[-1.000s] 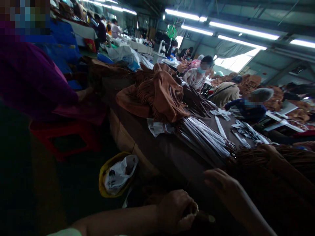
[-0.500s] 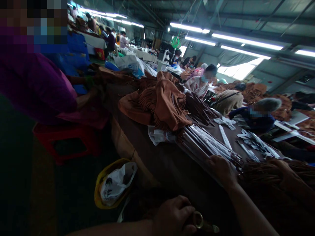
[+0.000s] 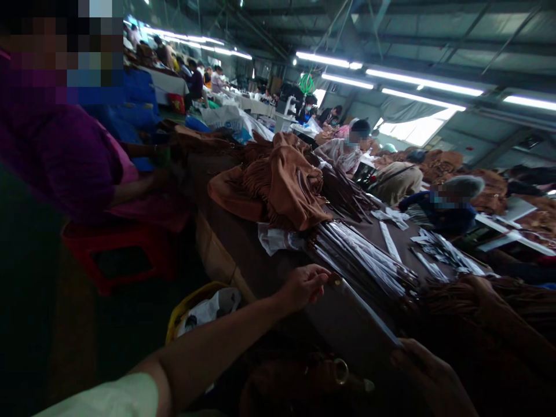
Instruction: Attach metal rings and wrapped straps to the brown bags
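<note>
Between your left hand [image 3: 303, 288] and right hand [image 3: 423, 368] slants a pale-wrapped strap [image 3: 367, 311], brown end leftmost; below your grip lies a dim brown piece [image 3: 278, 385] with 1 ring [image 3: 346, 379].

Work table [image 3: 247, 246], dark brown top, running obliquely. On it: heaped tan fringed bags [image 3: 291, 185], mid-table; beside them, bundle of white-wrapped straps [image 3: 360, 249], crumpled translucent wrapping [image 3: 278, 238] at its end; behind, dark brown straps [image 3: 347, 185]. Farther right: single white strip [image 3: 390, 240], crumpled white piece [image 3: 391, 216], heap of loose strips [image 3: 452, 252].
</note>
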`<state>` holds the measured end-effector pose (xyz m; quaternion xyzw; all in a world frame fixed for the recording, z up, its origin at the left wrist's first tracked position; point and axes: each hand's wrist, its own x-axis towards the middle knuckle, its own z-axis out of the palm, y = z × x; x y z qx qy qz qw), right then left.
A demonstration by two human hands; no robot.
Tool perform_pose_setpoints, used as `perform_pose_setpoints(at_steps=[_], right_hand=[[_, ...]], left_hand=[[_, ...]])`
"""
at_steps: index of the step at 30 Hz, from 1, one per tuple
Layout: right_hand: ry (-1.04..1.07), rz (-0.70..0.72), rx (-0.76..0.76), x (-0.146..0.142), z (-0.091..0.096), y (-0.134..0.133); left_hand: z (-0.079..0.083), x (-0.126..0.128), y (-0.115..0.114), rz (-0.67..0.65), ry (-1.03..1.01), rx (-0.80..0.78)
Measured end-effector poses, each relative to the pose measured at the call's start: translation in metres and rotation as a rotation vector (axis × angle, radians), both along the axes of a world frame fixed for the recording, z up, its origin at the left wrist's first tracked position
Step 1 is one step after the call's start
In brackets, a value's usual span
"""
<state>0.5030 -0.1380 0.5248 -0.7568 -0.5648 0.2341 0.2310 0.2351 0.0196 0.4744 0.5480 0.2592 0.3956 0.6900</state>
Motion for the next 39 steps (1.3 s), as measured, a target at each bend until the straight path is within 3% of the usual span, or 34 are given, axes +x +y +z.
perform_pose_setpoints(at_steps=[6,12,15,18,20,23,30,33,35,37,39], right_hand=[[0.02,0.015,-0.054,0.009,-0.004,-0.024],[-0.06,0.081,-0.115,0.038,-0.014,-0.035],[-0.206,0.06,0.029,0.028,-0.006,-0.029],[-0.285,0.129,0.197,-0.011,0.01,-0.016],[-0.247,0.207,0.198,-0.043,0.021,-0.004],[-0.126,0.284,0.084,-0.077,0.031,0.01],[0.547,0.346,-0.275,-0.086,0.047,0.011],[0.585,0.318,-0.315,-0.082,0.052,0.005],[0.569,0.274,-0.303,-0.077,0.051,-0.002],[0.537,0.228,-0.281,-0.071,0.049,-0.013],[0.496,0.205,-0.271,-0.066,0.046,-0.024]], left_hand=[[0.007,0.012,-0.023,0.035,0.015,0.006],[0.001,0.018,-0.019,0.102,0.133,-0.019],[0.0,0.023,-0.024,0.039,0.136,-0.03],[0.007,0.027,-0.038,0.001,0.129,0.01],[0.014,0.028,-0.049,-0.027,0.117,0.054],[0.027,0.026,-0.065,-0.064,0.129,0.133],[0.044,0.007,-0.076,-0.129,0.1,0.431],[0.04,0.004,-0.077,-0.185,0.097,0.497],[0.032,0.001,-0.08,-0.222,0.095,0.413],[0.021,-0.003,-0.084,-0.199,0.141,0.322],[0.009,-0.009,-0.09,-0.121,0.248,0.373]])
